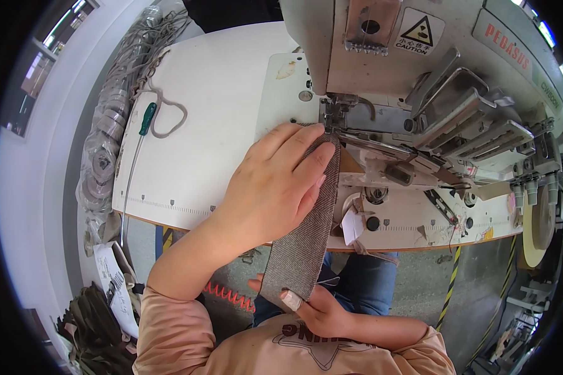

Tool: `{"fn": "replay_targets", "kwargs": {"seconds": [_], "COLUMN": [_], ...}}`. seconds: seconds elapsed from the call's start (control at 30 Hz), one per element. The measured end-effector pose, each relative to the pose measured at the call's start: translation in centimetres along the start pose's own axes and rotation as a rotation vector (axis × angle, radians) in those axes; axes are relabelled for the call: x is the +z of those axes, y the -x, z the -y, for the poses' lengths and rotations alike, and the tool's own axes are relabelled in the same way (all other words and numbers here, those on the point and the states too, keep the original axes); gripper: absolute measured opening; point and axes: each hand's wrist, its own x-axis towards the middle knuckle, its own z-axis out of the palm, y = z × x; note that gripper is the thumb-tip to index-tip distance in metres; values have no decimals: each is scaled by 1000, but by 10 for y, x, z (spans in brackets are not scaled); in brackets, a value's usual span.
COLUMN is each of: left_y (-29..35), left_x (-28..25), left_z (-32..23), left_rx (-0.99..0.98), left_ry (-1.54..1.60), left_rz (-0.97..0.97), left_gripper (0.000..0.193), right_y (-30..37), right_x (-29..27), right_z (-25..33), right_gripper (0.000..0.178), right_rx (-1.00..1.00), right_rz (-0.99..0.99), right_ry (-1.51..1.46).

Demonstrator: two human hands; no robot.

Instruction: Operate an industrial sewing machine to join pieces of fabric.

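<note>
Grey-brown herringbone cloth (303, 250), one long strip, runs from the right hand's (324, 311) thumb-and-finger pinch up over the table (213, 81) edge; the left hand (280, 178) lies on it, fingers nearly together, beside one sewing machine (372, 81).

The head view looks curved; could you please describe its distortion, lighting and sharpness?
Head view: the white sewing table looks bowed along its front edge, corners black; head view: glare spots at upper right; head view: the grey-brown herringbone fabric strip shows its weave clearly.
</note>
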Motion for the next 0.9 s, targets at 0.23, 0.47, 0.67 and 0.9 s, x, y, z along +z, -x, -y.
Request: {"fn": "replay_targets", "kwargs": {"seconds": [0.23, 0.47, 0.67, 0.9], "left_y": [1, -1, -2, -2], "left_x": [1, 0, 2, 2], "left_z": [1, 1, 3, 4], "left_rx": [14, 10, 49, 54], "left_ry": [2, -31, 0, 33], "left_rz": [-2, -9, -36, -54], "left_gripper": [42, 43, 43, 42], "right_y": [4, -1, -2, -4], "right_x": [-1, -5, -11, -15], "right_z": [7, 11, 15, 15], "right_gripper": [38, 38, 39, 38], "right_rx": [57, 101, 97, 70], "right_rz": [-24, -34, -66, -134], "right_ry": [-61, -71, -94, -106]}}
